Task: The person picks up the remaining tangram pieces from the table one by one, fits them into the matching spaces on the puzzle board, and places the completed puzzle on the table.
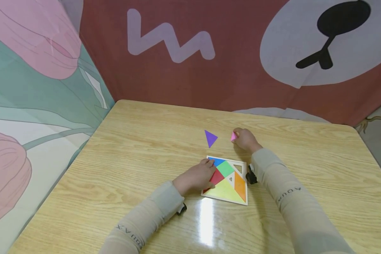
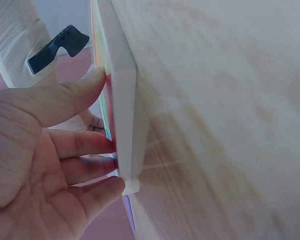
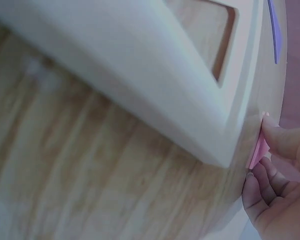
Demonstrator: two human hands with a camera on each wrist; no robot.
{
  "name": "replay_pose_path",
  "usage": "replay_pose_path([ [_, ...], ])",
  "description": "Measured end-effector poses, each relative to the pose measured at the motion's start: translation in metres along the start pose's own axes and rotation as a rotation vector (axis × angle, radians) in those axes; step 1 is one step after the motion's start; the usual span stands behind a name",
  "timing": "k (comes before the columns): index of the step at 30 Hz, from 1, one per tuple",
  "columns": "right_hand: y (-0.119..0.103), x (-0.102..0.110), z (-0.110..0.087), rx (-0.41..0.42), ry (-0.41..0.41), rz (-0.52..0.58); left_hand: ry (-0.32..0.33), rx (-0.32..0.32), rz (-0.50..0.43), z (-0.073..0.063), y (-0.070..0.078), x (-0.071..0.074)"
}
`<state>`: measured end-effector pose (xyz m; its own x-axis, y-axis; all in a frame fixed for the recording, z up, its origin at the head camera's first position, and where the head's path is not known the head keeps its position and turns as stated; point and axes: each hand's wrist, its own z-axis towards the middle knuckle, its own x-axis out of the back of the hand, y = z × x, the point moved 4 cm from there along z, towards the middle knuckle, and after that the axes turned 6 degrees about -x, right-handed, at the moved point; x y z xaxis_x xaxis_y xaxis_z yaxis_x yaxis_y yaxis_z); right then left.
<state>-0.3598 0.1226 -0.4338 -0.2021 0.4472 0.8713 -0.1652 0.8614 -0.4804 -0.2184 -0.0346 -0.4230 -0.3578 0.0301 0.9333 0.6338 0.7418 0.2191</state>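
A square tangram board [image 1: 243,164] with a pale frame lies on the table. In it sit a blue piece [image 1: 218,162], a green square [image 1: 225,169], a red piece [image 1: 217,177], a large yellow triangle [image 1: 225,192] and an orange piece [image 1: 240,187]. My left hand [image 1: 197,176] rests at the board's left side, thumb and extended fingertips on the pieces and edge. Beyond the upper right corner, my right hand [image 1: 246,140] pinches a small pink triangle [image 3: 260,150] between thumb and fingers. A purple triangle [image 1: 211,138] lies behind the board.
Two triangular cutouts show in the board's right half, with wood visible through the upper one. The wooden table [image 1: 139,148] runs back to a printed cloth [image 1: 190,81]. Black wrist devices [image 1: 251,175] sit at both cuffs, the right one close beside the board.
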Motion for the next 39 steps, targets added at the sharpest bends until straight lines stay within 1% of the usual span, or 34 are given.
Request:
replay_pose_path([
  [6, -0.001, 0.001, -0.001, 0.017, 0.012, 0.018, -0.001, 0.003, 0.002, 0.0, 0.0, 0.001],
  [12, -0.004, 0.002, -0.001, 0.042, 0.032, 0.01, 0.001, 0.003, 0.012, 0.0, -0.001, 0.001],
  [18, -0.005, 0.004, -0.001, 0.042, 0.069, -0.003, 0.005, 0.006, -0.002, -0.001, -0.001, 0.002],
  [23, -0.002, 0.007, -0.004, 0.031, 0.075, -0.007, 0.001, 0.006, -0.004, 0.0, 0.0, 0.002],
  [33, 0.005, 0.007, -0.008, 0.009, 0.097, 0.082, -0.001, -0.009, 0.02, 0.0, 0.0, 0.001],
  [39, 0.004, 0.011, -0.013, 0.046, 0.153, 0.099, -0.001, -0.012, 0.022, 0.0, 0.0, 0.001],
])
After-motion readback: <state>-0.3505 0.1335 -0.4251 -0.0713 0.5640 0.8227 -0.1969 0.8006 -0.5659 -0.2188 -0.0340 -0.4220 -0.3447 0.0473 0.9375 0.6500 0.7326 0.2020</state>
